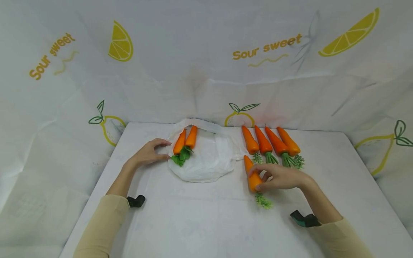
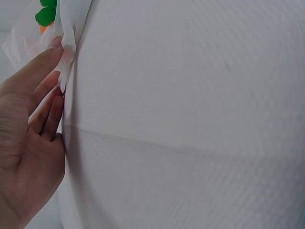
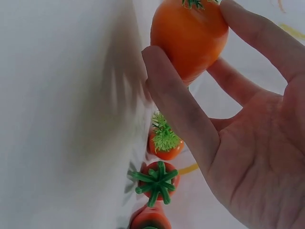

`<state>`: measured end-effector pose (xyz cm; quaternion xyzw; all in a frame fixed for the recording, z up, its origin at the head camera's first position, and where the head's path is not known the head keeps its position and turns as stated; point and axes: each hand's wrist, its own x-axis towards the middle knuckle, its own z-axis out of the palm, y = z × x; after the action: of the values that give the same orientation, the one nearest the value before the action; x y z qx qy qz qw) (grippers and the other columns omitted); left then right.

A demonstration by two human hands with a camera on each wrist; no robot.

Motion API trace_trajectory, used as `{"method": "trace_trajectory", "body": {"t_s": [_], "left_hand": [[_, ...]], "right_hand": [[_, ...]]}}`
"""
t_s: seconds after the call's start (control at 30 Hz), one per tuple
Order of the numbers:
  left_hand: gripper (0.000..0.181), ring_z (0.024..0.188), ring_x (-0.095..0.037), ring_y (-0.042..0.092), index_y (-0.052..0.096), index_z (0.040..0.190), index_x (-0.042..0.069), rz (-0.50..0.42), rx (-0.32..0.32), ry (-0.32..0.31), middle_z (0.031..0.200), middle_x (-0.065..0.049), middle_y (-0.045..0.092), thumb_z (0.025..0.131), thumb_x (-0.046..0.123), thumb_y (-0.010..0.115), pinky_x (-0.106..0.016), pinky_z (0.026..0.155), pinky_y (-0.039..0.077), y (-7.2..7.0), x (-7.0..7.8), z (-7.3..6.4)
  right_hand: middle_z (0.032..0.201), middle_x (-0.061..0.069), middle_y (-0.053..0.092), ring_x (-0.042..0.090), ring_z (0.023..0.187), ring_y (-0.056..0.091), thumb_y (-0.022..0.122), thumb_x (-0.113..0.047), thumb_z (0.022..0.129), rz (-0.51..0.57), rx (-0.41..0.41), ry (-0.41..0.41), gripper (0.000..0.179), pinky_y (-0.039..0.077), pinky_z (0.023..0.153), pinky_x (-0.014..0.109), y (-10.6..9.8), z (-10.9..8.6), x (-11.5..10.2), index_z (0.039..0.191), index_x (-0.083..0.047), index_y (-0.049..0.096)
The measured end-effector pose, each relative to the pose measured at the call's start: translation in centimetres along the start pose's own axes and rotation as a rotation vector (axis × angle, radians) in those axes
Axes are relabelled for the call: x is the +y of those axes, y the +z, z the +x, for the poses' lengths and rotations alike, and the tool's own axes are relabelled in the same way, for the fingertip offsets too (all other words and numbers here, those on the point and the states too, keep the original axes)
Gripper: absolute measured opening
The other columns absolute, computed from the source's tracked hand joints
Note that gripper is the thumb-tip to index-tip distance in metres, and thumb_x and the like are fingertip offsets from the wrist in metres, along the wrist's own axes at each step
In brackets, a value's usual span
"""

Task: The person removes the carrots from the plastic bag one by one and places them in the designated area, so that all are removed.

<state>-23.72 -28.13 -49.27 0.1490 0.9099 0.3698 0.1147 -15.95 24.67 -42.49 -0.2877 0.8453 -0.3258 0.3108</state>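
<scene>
A white plastic bag (image 1: 209,166) lies spread on the table, and two orange carrots (image 1: 191,137) with green leaves (image 1: 182,156) rest at its left part. My left hand (image 1: 149,153) is at the bag's left edge. Its thumb and fingertips touch the thin film, with a gap between them, as the left wrist view shows. To the right of the bag, my right hand (image 1: 279,176) holds an orange carrot (image 1: 250,172) between thumb and fingers near its thick end. That carrot's feathery green top (image 1: 264,201) points toward me. In the right wrist view the held carrot (image 3: 188,40) appears close up.
Several more carrots (image 1: 264,141) with green tops lie in a row at the back right, just beyond my right hand. A white cloth (image 1: 193,64) printed with lemons and lettering hangs behind the white table (image 1: 187,218). Each wrist wears a dark strap (image 1: 137,201).
</scene>
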Motion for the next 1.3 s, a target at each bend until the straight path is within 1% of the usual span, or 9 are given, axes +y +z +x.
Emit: {"method": "trace_trajectory", "body": {"t_s": [0.2,0.33,0.6,0.73,0.87,0.93,1.13,1.2,1.3], "left_hand": [[0.059,0.144,-0.040,0.054,0.066,0.144,0.008,-0.018,-0.001,-0.020,0.152,-0.020,0.060,0.092,0.024,0.087,-0.061,0.130,0.038,-0.1,0.0,0.0],[0.058,0.144,-0.041,0.054,0.066,0.144,0.008,-0.013,0.003,-0.013,0.152,-0.021,0.060,0.093,0.024,0.087,-0.062,0.130,0.037,-0.1,0.0,-0.1],[0.057,0.143,-0.041,0.054,0.066,0.144,0.008,-0.013,0.002,-0.009,0.151,-0.021,0.061,0.093,0.023,0.087,-0.062,0.129,0.038,-0.1,0.1,-0.1],[0.057,0.142,-0.041,0.054,0.066,0.143,0.007,-0.014,0.003,-0.004,0.151,-0.021,0.061,0.092,0.022,0.087,-0.062,0.129,0.038,-0.1,0.0,-0.1],[0.057,0.143,-0.041,0.054,0.066,0.143,0.008,-0.013,0.002,-0.008,0.151,-0.021,0.061,0.092,0.023,0.087,-0.062,0.129,0.038,-0.1,0.0,0.0],[0.057,0.143,-0.041,0.054,0.067,0.143,0.008,-0.010,0.004,-0.008,0.151,-0.021,0.061,0.092,0.024,0.087,-0.062,0.129,0.038,-0.1,0.0,0.0],[0.058,0.143,-0.041,0.054,0.067,0.144,0.008,-0.012,0.002,-0.010,0.152,-0.020,0.060,0.092,0.024,0.087,-0.062,0.129,0.038,-0.1,0.1,-0.1],[0.058,0.143,-0.041,0.054,0.066,0.144,0.008,-0.012,0.001,-0.011,0.152,-0.020,0.060,0.092,0.024,0.088,-0.062,0.129,0.039,-0.1,0.1,-0.1],[0.058,0.142,-0.040,0.054,0.066,0.144,0.008,-0.009,0.001,-0.007,0.151,-0.020,0.061,0.092,0.024,0.087,-0.062,0.129,0.039,-0.1,0.0,0.0]], "right_hand": [[0.134,0.003,0.069,0.016,0.106,0.072,0.076,-0.035,0.102,-0.025,0.009,0.006,0.038,0.058,0.090,0.028,0.2,0.3,0.4,0.136,-0.021,0.066],[0.135,0.004,0.069,0.017,0.106,0.072,0.076,-0.034,0.102,-0.023,0.008,0.006,0.039,0.058,0.090,0.029,0.3,0.3,0.6,0.136,-0.020,0.066],[0.140,0.009,0.067,0.023,0.111,0.072,0.075,-0.031,0.104,-0.010,0.013,-0.022,0.039,0.060,0.096,0.031,0.3,0.1,0.7,0.138,-0.015,0.065],[0.143,0.011,0.066,0.027,0.115,0.073,0.074,-0.030,0.104,-0.035,0.030,-0.024,0.040,0.061,0.098,0.037,0.2,-0.2,0.5,0.139,-0.014,0.066],[0.142,0.015,0.067,0.029,0.112,0.075,0.075,-0.029,0.104,-0.064,0.064,-0.029,0.040,0.064,0.096,0.043,0.1,-0.5,0.1,0.139,-0.012,0.066],[0.137,0.015,0.069,0.027,0.110,0.075,0.076,-0.028,0.103,-0.075,0.085,-0.025,0.040,0.065,0.094,0.041,0.1,-0.7,0.0,0.139,-0.011,0.067],[0.122,0.010,0.070,0.021,0.106,0.072,0.077,-0.026,0.102,-0.094,0.137,-0.012,0.037,0.062,0.089,0.026,0.0,-0.7,-0.4,0.135,-0.010,0.069],[0.120,0.010,0.070,0.019,0.103,0.072,0.077,-0.027,0.102,-0.106,0.149,-0.017,0.038,0.061,0.087,0.024,-0.2,-0.7,-0.5,0.135,-0.010,0.069],[0.117,0.010,0.071,0.018,0.100,0.074,0.077,-0.026,0.102,-0.113,0.165,-0.028,0.036,0.062,0.087,0.025,-0.6,-0.6,-0.7,0.133,-0.009,0.070]]}}
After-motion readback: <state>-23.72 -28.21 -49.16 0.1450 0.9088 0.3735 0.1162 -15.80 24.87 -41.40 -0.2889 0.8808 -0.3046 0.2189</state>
